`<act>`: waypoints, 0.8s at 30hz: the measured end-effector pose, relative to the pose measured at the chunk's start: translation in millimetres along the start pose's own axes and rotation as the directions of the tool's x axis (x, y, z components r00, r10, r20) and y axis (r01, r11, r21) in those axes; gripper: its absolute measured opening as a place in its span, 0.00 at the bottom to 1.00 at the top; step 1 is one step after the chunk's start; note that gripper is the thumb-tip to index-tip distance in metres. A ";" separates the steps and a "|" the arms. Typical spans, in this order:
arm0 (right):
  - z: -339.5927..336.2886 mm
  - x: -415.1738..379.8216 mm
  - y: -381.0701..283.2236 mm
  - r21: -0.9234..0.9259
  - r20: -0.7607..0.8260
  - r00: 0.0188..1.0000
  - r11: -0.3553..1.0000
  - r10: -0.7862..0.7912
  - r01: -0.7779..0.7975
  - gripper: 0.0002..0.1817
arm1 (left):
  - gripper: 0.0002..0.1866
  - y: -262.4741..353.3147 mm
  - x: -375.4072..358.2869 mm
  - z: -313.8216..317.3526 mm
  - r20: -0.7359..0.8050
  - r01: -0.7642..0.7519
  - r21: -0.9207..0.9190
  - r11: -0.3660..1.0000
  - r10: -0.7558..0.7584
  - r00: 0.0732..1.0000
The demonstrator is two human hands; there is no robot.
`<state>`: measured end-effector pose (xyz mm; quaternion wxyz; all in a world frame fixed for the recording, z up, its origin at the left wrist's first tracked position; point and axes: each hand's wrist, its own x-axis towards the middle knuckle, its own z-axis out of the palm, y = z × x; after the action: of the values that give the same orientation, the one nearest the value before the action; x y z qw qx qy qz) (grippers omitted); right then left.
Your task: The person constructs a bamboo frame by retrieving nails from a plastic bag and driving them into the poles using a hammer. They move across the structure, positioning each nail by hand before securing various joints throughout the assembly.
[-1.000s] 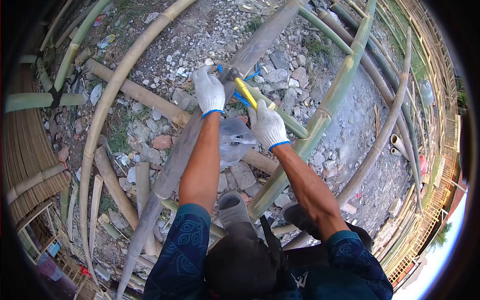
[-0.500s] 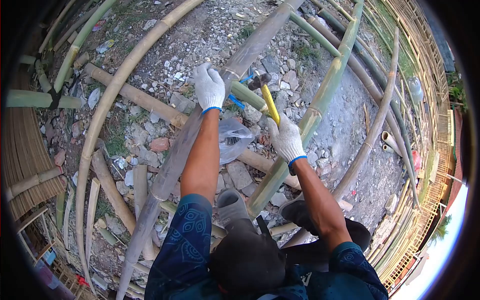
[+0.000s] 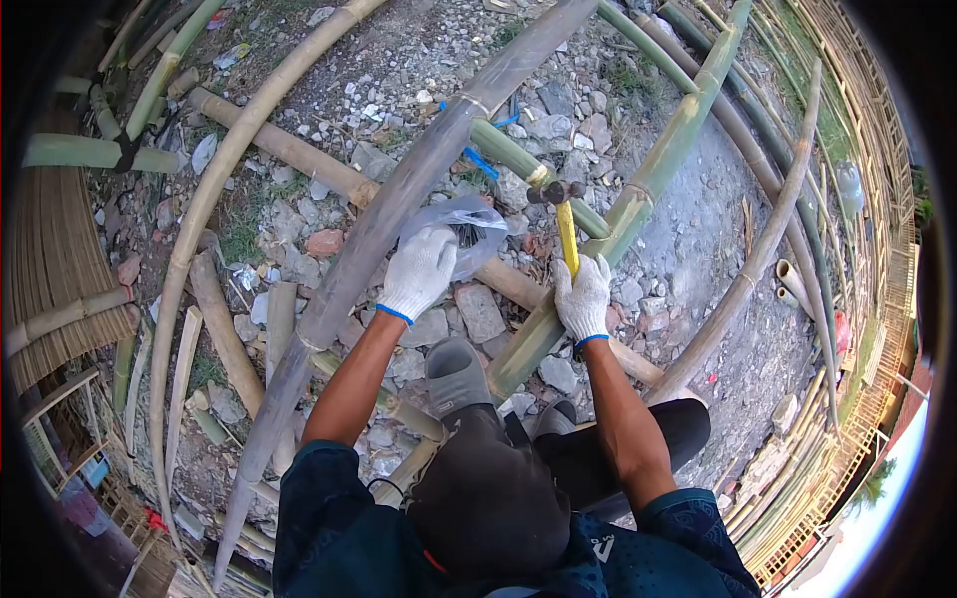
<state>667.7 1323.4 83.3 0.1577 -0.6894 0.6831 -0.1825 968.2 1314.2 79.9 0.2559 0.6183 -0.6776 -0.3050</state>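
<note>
My left hand, in a white knit glove with a blue cuff, is at the near-left side of a clear plastic bag. Its fingers are curled together against the bag, the fingertips partly hidden. Thin dark pieces that look like nails show inside. My right hand, gloved the same way, is closed around the yellow handle of a hammer. The hammer's dark head overlaps a short green bamboo crosspiece. That piece spans between a grey-brown bamboo pole and a green bamboo pole.
Blue strips hang near the crosspiece's left joint. Stones and rubble cover the ground below. A long curved bamboo pole runs along the left, and another bamboo pole slants on the right. My shoe stands between the poles.
My left hand has come down from the grey-brown pole to the plastic bag. The hammer, still in my right hand, is now more upright, its head nearer the green pole. The view has shifted slightly.
</note>
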 end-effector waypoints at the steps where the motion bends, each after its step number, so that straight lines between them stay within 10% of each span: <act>1: 1.2 1.3 1.0 -0.008 0.018 1.000 1.000 0.023 -0.023 0.17 | 0.15 -15.6 6.0 15.0 0.034 -0.018 0.118 0.993 0.014 0.999; 6: 4.2 0.0 11.6 -0.033 -0.016 0.999 0.998 0.044 -0.045 0.19 | 0.27 1.9 -4.2 13.7 0.093 -0.173 0.226 0.959 0.155 0.984; 11: 8.1 4.8 11.9 -0.064 -0.015 1.000 0.998 -0.013 0.012 0.21 | 0.14 -20.8 -14.5 23.1 0.261 -0.298 0.518 0.802 0.184 0.948; 15: 5.4 6.3 10.3 -0.094 -0.016 0.998 0.993 -0.068 0.066 0.20 | 0.12 10.7 16.9 -0.1 0.065 0.041 0.239 0.970 -0.058 0.996; 24: 8.5 13.3 17.3 -0.140 -0.001 0.984 0.975 -0.177 0.175 0.23 | 0.17 121.6 32.4 -125.5 -0.181 -0.053 0.458 0.887 0.152 0.972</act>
<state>656.4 1309.6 68.3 0.0878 -0.7554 0.6313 -0.1523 972.7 1275.8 253.3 0.1923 0.6527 -0.7305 -0.0586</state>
